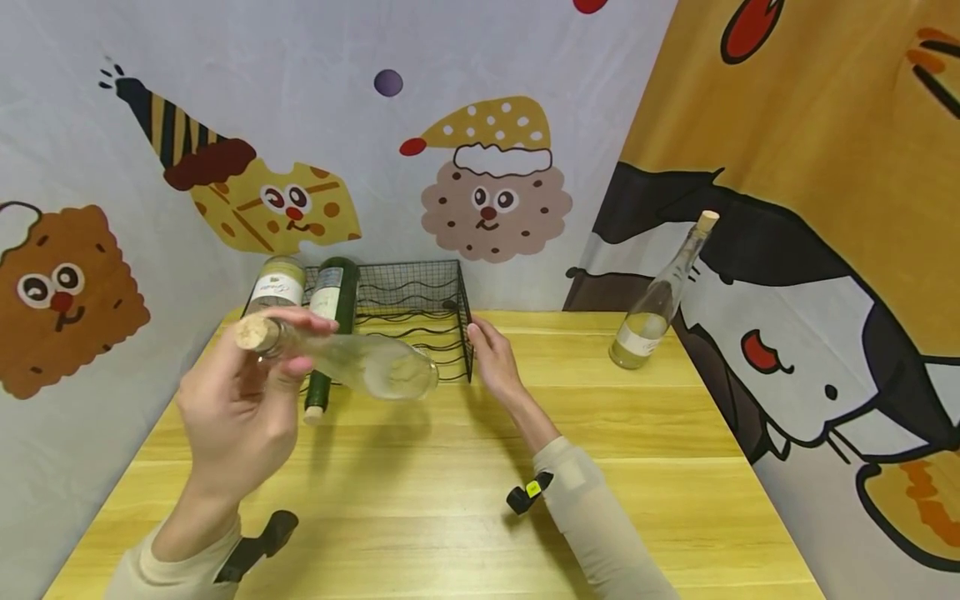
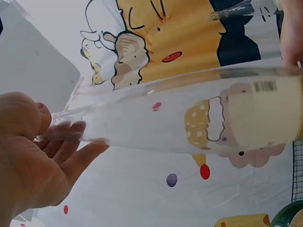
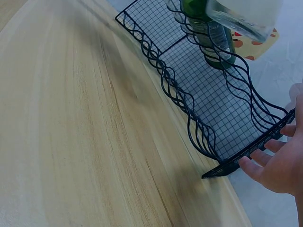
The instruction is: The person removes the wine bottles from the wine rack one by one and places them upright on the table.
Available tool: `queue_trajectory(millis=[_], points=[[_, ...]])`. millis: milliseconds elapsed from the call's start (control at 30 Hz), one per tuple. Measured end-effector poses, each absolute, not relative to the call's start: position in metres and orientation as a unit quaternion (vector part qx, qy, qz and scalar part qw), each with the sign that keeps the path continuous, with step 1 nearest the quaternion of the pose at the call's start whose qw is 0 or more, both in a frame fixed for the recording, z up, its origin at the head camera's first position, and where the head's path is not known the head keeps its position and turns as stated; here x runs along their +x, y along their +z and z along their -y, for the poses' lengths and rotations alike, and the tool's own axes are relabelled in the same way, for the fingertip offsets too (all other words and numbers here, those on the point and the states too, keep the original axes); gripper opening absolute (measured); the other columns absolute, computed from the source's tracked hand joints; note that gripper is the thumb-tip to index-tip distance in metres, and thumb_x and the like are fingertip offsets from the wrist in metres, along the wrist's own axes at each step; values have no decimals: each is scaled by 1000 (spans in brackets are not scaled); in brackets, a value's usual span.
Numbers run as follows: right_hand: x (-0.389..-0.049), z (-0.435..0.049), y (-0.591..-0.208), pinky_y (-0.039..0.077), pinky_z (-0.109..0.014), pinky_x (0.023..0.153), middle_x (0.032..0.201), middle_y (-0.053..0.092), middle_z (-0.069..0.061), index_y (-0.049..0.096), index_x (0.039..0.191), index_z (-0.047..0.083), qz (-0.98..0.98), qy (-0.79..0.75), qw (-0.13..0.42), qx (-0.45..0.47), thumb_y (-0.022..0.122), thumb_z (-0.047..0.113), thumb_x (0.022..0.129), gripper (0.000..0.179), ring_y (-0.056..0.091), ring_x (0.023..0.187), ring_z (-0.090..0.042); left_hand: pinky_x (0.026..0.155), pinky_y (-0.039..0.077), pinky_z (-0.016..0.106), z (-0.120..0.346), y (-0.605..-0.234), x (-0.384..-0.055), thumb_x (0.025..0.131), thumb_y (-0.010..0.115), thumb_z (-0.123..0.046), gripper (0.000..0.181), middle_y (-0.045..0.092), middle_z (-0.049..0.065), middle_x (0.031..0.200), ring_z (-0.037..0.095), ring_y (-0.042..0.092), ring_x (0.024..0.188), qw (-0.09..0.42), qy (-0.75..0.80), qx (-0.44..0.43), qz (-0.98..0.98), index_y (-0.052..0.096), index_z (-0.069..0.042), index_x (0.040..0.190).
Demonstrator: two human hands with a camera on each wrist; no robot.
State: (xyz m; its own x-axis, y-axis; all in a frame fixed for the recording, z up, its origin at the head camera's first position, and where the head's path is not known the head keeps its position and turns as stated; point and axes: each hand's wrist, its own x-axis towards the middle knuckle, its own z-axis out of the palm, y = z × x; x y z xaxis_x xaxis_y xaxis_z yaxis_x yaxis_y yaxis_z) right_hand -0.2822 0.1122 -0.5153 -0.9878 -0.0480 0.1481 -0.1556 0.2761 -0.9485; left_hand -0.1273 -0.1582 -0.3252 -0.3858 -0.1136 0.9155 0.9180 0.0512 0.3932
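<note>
My left hand (image 1: 243, 400) pinches a clear glass bottle (image 1: 375, 367) by its neck, just behind the cork (image 1: 257, 333). The bottle lies nearly level in the air in front of a black wire wine rack (image 1: 408, 279), its base pointing right. In the left wrist view, a pale label (image 2: 262, 116) shows through the glass. My right hand (image 1: 497, 358) rests against the rack's right end, its fingers (image 3: 262, 157) extended along the end panel. Lying in the rack at the left are a green bottle (image 1: 347, 304) and a clear labelled bottle (image 1: 279, 287).
Another corked clear bottle (image 1: 647, 325) stands upright at the right back of the wooden table (image 1: 600, 492). Cloth with cartoon prints (image 1: 487, 50) hangs behind the table and along its right side. The rack stands near the back edge.
</note>
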Motion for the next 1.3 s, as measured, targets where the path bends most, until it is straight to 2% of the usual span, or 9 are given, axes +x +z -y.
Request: queue_trajectory(millis=[200, 367, 567, 633, 833, 1033, 1300], points=[[-282, -112, -514, 52, -58, 129, 169, 59, -16, 51, 171, 16, 790, 608, 41, 67, 46, 51, 122, 60, 59, 156, -38, 95, 67, 18, 162, -331, -129, 107, 74, 0, 34, 82, 6, 120, 15, 82, 111, 366, -604, -372, 602, 62, 32, 113], [-283, -112, -515, 54, -57, 128, 171, 58, -15, 51, 171, 16, 787, 612, 37, 67, 46, 51, 122, 60, 57, 157, -37, 94, 68, 17, 160, -337, -128, 100, 75, 13, 18, 84, 4, 119, 11, 82, 112, 337, -569, -370, 653, 71, 20, 117], [-282, -113, -514, 55, -56, 128, 172, 57, -13, 51, 171, 18, 789, 610, 34, 68, 44, 54, 122, 61, 57, 158, -36, 86, 68, 15, 154, -343, -130, 94, 75, 20, 32, 84, 19, 113, 6, 81, 112, 307, -530, -374, 697, 77, 7, 123], [-282, -113, -514, 54, -56, 128, 172, 57, -13, 51, 171, 18, 788, 611, 32, 68, 44, 54, 122, 61, 57, 158, -35, 88, 69, 19, 151, -347, -132, 94, 74, 21, 34, 83, 22, 113, 5, 80, 113, 293, -530, -377, 701, 76, 7, 125], [-282, -114, -514, 54, -56, 128, 171, 58, -13, 51, 170, 19, 784, 617, 29, 67, 46, 54, 122, 60, 57, 158, -35, 86, 70, 23, 145, -361, -137, 95, 75, 20, 32, 83, 20, 113, 5, 79, 112, 249, -526, -377, 720, 75, 5, 122], [-282, -114, -515, 55, -57, 127, 169, 60, -15, 51, 171, 18, 784, 616, 32, 69, 45, 53, 122, 60, 58, 156, -36, 87, 71, 25, 139, -369, -140, 93, 75, 21, 32, 83, 21, 112, 9, 82, 112, 235, -532, -387, 716, 75, 6, 122], [-284, -114, -516, 56, -57, 126, 168, 60, -15, 52, 170, 18, 787, 612, 35, 65, 45, 54, 122, 61, 60, 155, -36, 89, 71, 26, 134, -373, -141, 94, 76, 20, 32, 85, 19, 116, 9, 82, 113, 219, -532, -365, 732, 75, 8, 123]])
